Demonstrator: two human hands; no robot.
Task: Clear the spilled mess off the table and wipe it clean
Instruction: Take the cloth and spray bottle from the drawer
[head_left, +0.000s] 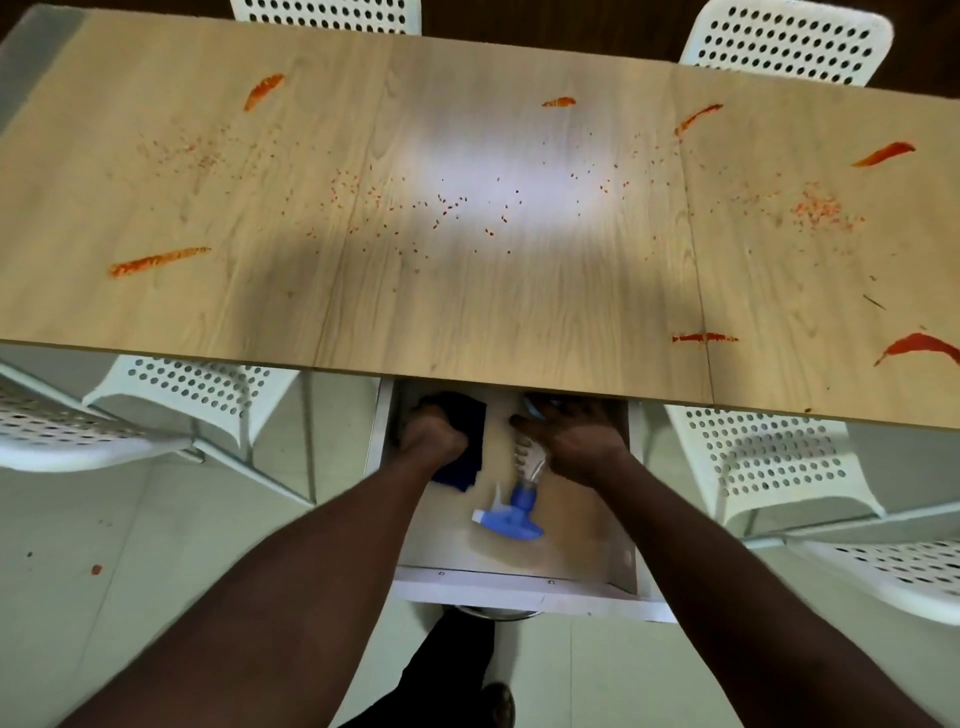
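Observation:
A long wooden table (467, 301) carries several red sauce smears (156, 261) and scattered small red crumbs (447, 208). Below its near edge a white drawer (519, 587) stands pulled out. Inside it, my left hand (434, 434) is closed on a dark blue cloth (465, 467). My right hand (576, 441) lies over the body of a clear spray bottle with a blue trigger head (511, 517), which rests on its side. Its fingers reach under the table edge; whether they grip the bottle is hidden.
White perforated chairs stand at the near left (192, 389), near right (769, 462) and along the far side (784, 41). A red spot (96, 570) marks the pale floor at left. My foot (498, 704) shows under the drawer.

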